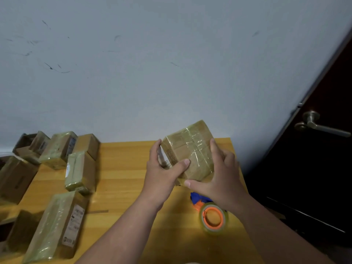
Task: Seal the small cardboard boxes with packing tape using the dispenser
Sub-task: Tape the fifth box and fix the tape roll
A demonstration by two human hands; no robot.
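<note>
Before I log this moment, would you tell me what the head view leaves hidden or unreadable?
- Tape dispenser: its blue handle is mostly hidden under the right hand.
- Held box: the side label is too blurred to read, partly covered by the left hand.
- Box labels at left: print too small.
- Boxes at the left edge: cut off by the frame.

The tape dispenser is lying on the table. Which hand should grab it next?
Probably the right hand: the tape dispenser lies just under that wrist. The left hand can hold the box.
</note>
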